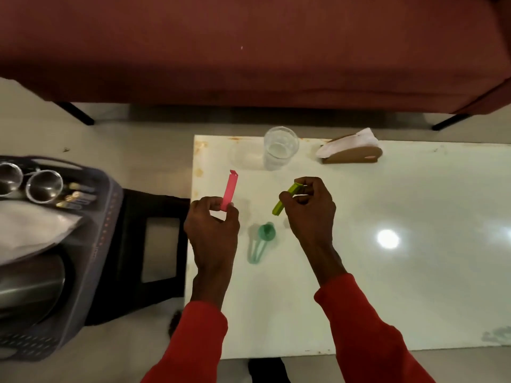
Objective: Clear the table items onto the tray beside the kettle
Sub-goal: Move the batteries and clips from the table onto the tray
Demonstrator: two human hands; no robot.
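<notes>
My left hand [211,223] pinches the lower end of a pink bag clip [230,190] above the white table [387,272], near its left edge. My right hand [308,207] grips a green bag clip [284,199], held tilted just off the surface. Between the two hands a teal measuring scoop [261,241] lies flat on the table. A clear drinking glass [279,147] stands at the table's far edge, and a brown napkin holder [352,152] with white napkins stands to its right. The dark tray [110,217] sits to the left, with the steel kettle [30,283] on it.
On the tray are two steel cups [41,186], several small sachets [78,196] and a white cloth [33,230]. A black stool [154,244] stands between tray and table. A dark red sofa [249,51] runs across the far side.
</notes>
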